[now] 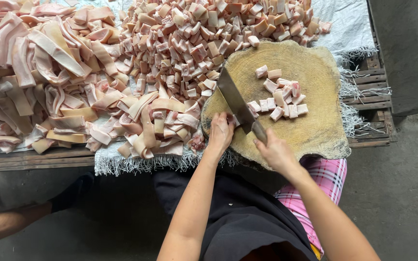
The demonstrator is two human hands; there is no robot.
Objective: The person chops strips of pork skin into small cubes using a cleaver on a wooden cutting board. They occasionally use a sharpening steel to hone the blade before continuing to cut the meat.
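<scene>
While the right hand (pixel 276 152) grips the cleaver (pixel 238 104), the left hand (pixel 220 131) pins meat beside its blade.

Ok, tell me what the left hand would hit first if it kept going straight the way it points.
The left hand points up the wooden chopping block toward the cleaver blade. Going straight on, it would probably meet the flat of that blade first, then the heap of cut pieces beyond; depth is hard to judge.

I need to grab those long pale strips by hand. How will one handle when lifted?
Probably floppy: the long strips lie curled and draped over one another. Likely slippery, since their surfaces look moist and glossy. Hardly fragile, they look thick.
</scene>
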